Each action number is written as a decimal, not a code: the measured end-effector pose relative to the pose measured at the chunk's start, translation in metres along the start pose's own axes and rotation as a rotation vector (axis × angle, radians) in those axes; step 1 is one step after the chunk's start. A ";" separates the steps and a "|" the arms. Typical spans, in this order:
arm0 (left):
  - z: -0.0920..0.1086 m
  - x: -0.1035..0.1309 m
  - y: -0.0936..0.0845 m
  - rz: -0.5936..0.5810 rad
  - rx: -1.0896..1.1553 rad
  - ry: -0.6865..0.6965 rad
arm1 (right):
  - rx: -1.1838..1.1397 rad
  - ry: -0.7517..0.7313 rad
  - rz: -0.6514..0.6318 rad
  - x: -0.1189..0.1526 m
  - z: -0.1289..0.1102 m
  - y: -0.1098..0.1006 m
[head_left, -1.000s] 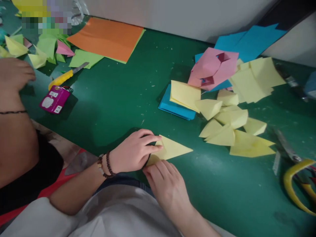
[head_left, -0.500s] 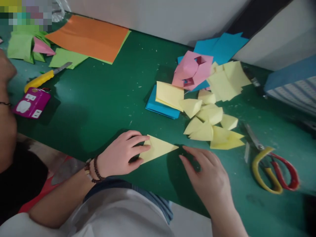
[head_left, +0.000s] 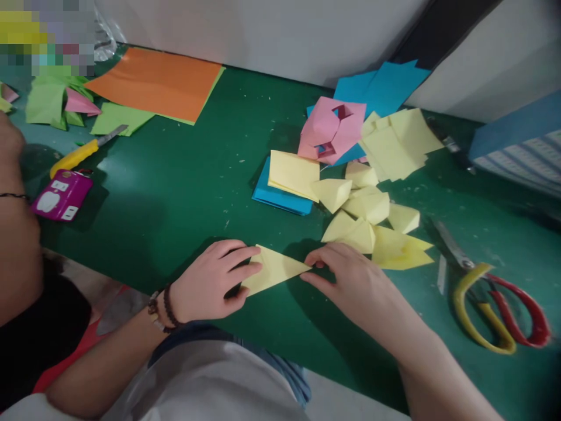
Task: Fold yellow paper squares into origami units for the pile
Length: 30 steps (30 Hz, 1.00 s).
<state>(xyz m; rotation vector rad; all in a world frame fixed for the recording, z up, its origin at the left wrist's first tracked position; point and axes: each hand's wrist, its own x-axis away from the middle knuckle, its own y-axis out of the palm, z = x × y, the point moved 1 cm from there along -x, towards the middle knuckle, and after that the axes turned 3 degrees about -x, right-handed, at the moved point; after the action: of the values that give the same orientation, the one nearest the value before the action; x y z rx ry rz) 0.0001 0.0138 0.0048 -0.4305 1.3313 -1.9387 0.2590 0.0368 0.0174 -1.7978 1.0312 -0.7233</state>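
Observation:
A pale yellow paper folded to a point (head_left: 278, 269) lies flat on the green table, its sharp tip toward the right. Spread fingers of my left hand (head_left: 217, 280) rest on its wide left end. At the tip is my right hand (head_left: 346, 272), with thumb and forefinger closing on either side of the point; whether they pinch it is hard to tell. Just beyond the right hand sit several folded yellow paper pieces (head_left: 366, 204). A yellow folded stack (head_left: 293, 173) lies on blue paper (head_left: 280, 199) farther back.
Scissors (head_left: 467, 266) with yellow and red handles lie at the right. A pink paper piece (head_left: 332, 128) is at the back. A yellow cutter (head_left: 79, 156), a purple box (head_left: 63, 196) and orange paper (head_left: 162, 85) are on the left. Another person's arm (head_left: 17, 234) shows there.
My right hand has moved left to the paper's tip, and its thumb and forefinger have come closer together around it. My left hand stays on the paper. The view has shifted slightly.

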 end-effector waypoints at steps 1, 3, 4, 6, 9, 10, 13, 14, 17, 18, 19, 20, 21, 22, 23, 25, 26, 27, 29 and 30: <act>0.000 0.000 0.000 -0.005 -0.005 0.000 | -0.005 0.006 0.004 0.001 0.000 0.001; 0.000 0.000 0.000 -0.019 -0.019 0.003 | -0.014 0.017 0.014 0.003 -0.002 0.002; 0.001 0.000 0.000 -0.027 -0.027 0.005 | -0.019 0.023 0.019 0.004 -0.002 0.002; 0.001 0.001 0.000 -0.045 -0.040 0.002 | -0.031 0.042 0.012 0.006 -0.004 0.003; 0.002 0.001 0.000 -0.060 -0.041 -0.013 | -0.081 0.097 -0.013 0.008 -0.004 0.002; 0.002 0.001 0.000 -0.057 -0.038 -0.016 | -0.109 0.120 -0.022 0.008 -0.004 0.002; 0.002 0.000 0.000 -0.041 -0.028 -0.015 | -0.209 0.188 -0.038 0.007 -0.003 0.002; 0.002 0.000 -0.001 -0.035 -0.025 -0.013 | -0.243 0.207 -0.044 0.006 -0.003 0.002; 0.001 0.001 -0.001 -0.022 -0.023 -0.006 | -0.320 0.274 -0.077 0.005 -0.004 0.001; 0.001 0.001 -0.001 -0.019 -0.023 -0.003 | -0.336 0.297 -0.089 0.005 -0.004 0.002; 0.001 0.001 -0.001 -0.016 -0.024 0.000 | -0.347 0.318 -0.100 0.004 -0.004 0.002; 0.001 0.001 -0.001 -0.013 -0.024 0.004 | -0.354 0.336 -0.110 0.004 -0.005 0.002; 0.001 0.001 -0.001 -0.010 -0.024 0.007 | -0.358 0.352 -0.119 0.003 -0.005 0.003; 0.001 0.001 -0.001 -0.006 -0.024 0.011 | -0.362 0.366 -0.128 0.003 -0.005 0.003; 0.001 0.001 0.000 -0.002 -0.024 0.014 | -0.365 0.379 -0.139 0.002 -0.006 0.003; 0.001 0.001 0.000 0.004 -0.019 0.020 | -0.379 0.404 -0.162 0.001 -0.007 0.003; 0.001 0.001 0.000 0.010 -0.013 0.023 | -0.392 0.414 -0.173 0.001 -0.008 0.003; 0.001 0.002 0.000 0.022 -0.002 0.025 | -0.409 0.421 -0.183 0.000 -0.008 0.002; -0.001 0.003 0.000 0.082 0.047 0.026 | -0.464 0.433 -0.203 0.000 -0.009 0.000; -0.002 0.003 -0.001 0.134 0.087 0.011 | -0.504 0.438 -0.214 -0.001 -0.010 -0.001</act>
<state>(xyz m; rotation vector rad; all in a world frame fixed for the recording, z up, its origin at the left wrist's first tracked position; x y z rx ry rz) -0.0036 0.0127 0.0048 -0.2814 1.2444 -1.8820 0.2513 0.0337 0.0222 -2.2637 1.4148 -1.0950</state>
